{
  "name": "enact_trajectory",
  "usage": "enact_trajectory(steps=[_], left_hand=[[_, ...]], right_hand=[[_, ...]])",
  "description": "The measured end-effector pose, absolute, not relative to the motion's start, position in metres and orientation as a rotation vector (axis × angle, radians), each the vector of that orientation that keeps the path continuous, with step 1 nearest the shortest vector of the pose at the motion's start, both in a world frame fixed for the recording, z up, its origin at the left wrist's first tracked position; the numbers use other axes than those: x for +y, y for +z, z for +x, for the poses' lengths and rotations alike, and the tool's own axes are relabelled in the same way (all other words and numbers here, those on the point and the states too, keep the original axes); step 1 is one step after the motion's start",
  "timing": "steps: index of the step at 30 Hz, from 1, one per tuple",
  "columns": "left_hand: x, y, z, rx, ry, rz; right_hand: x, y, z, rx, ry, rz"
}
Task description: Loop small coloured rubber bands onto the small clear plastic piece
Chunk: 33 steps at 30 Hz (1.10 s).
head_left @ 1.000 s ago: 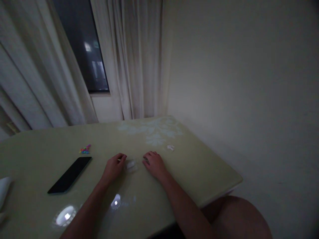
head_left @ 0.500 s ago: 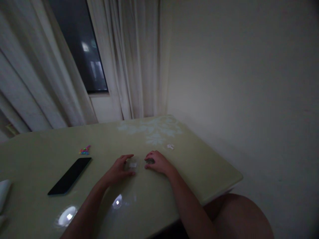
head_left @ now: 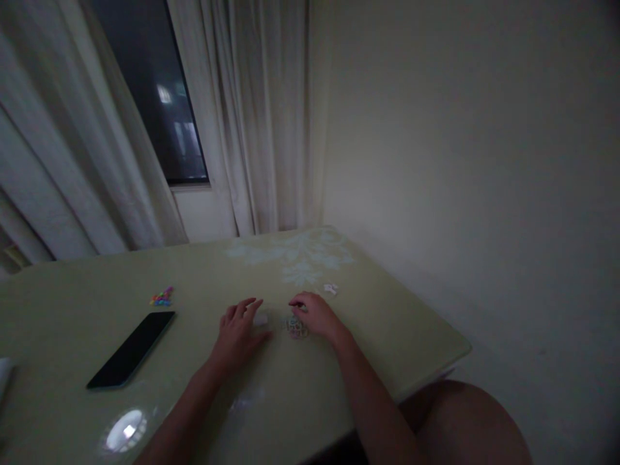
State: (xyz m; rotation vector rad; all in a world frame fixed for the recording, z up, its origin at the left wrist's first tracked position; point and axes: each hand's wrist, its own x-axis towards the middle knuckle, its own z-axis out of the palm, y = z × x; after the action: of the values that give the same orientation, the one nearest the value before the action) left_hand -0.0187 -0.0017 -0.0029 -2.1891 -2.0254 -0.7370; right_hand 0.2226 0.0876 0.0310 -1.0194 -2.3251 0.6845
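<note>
A small pile of pale, multicoloured ring-like pieces [head_left: 296, 327] lies on the table between my hands. My right hand [head_left: 312, 313] is over the pile's far side, thumb and fingertips drawn together in a pinch; whatever is between them is too small and dark to make out. To the left, my left hand [head_left: 241, 328] has its fingers and thumb spread around a clear container with a white patch [head_left: 260, 319]. The container's outline is faint, and contact with the fingers is hard to see.
A black phone or tablet [head_left: 132, 350] lies on the glossy table [head_left: 387, 342] at left, with several bright coloured small pieces [head_left: 162, 297] beyond it. Small white pieces [head_left: 331, 289] lie past my right hand. A round, clear shiny thing [head_left: 124, 431] is near the front.
The ring-like pieces, cupped in my right hand before, now lie on the table, and that hand's fingers have come together above them. My left hand's fingers have spread and shifted slightly right.
</note>
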Motion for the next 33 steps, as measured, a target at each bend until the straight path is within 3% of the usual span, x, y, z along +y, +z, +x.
enact_trajectory(steps=[7,20,33], left_hand=[[-0.006,0.002,0.029,-1.797,-0.568,-2.423],[-0.005,-0.001,0.026,-1.730,-0.588,-2.559],[0.002,-0.006,0.021,-1.762,-0.850,-2.565]], right_hand=[[0.077,0.024,0.246,-2.409,0.715,-0.988],[0.073,0.006,0.236,-2.296,0.709,-1.036],[0.067,0.006,0.232,-2.289,0.676,-1.000]])
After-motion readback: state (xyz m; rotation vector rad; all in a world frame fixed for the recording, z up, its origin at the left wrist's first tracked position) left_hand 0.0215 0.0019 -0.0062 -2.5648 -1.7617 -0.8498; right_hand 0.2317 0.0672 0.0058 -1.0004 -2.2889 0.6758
